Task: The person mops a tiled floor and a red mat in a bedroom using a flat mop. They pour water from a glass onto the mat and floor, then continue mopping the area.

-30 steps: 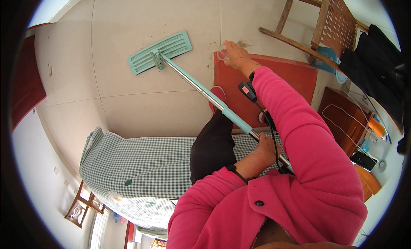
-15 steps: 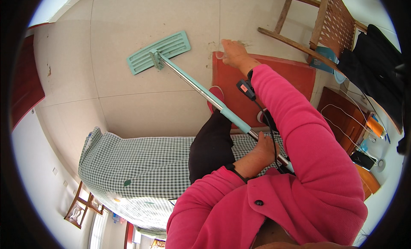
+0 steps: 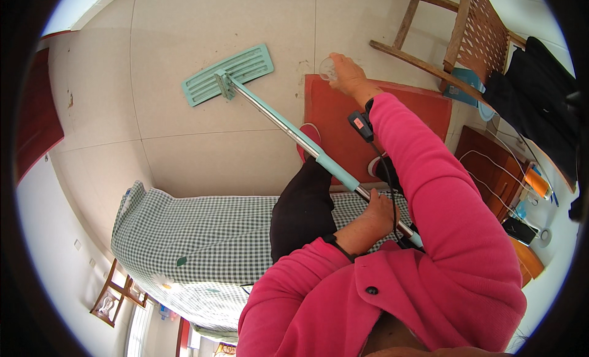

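A flat mop (image 3: 288, 131) with a pale green head (image 3: 205, 84) and a silver and green pole slants from the floor toward my body. The head lies flat on the tiles. My left hand (image 3: 374, 217) is wrapped round the upper part of the pole, near my lap. My right hand (image 3: 348, 74) reaches out over the far edge of a red mat (image 3: 405, 108), its fingers closed on a clear round cup (image 3: 326, 68). The fingers hide part of the cup. A small black device with a cable (image 3: 362, 125) hangs by my right wrist.
A bed or bench with a green checked cover (image 3: 202, 228) is beneath me. A wooden chair (image 3: 454, 50) stands far right, black cloth (image 3: 540, 93) over it. A brown cabinet (image 3: 491, 160) with white cables is at the right. Dark specks lie on the floor tiles.
My right hand has shifted slightly right and turned, so more of the clear cup shows. The mop and my left hand have stayed in place.
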A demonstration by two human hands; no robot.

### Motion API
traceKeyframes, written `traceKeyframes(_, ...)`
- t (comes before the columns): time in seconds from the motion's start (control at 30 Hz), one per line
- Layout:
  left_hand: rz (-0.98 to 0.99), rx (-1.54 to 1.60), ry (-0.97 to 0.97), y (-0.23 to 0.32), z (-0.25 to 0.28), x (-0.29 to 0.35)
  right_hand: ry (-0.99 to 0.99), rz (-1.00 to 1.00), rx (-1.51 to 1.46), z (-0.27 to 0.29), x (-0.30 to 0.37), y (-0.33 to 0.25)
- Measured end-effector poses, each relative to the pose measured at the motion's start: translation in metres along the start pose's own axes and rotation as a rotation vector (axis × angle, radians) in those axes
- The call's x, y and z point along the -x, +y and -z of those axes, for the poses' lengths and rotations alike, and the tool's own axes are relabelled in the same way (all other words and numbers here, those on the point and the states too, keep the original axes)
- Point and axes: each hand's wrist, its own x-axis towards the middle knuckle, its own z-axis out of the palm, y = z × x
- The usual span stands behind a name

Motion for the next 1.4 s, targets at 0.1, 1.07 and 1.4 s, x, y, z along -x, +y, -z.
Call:
traceKeyframes(0.1, 0.005, -0.015, 0.044, 0.000, -0.002, 0.002, 0.012, 0.035, -0.022, 0.000, 0.005, 0.003)
traceKeyframes(1.07, 0.064, -0.063, -0.165, 0.000, -0.004, -0.011, -0.073, 0.340, 0.012, -0.027, 0.069, -0.038)
traceKeyframes(1.4, 0.088, 0.025, 0.110, 0.000, -0.010, -0.005, -0.216, 0.188, 0.091, -0.049, 0.056, -0.052)
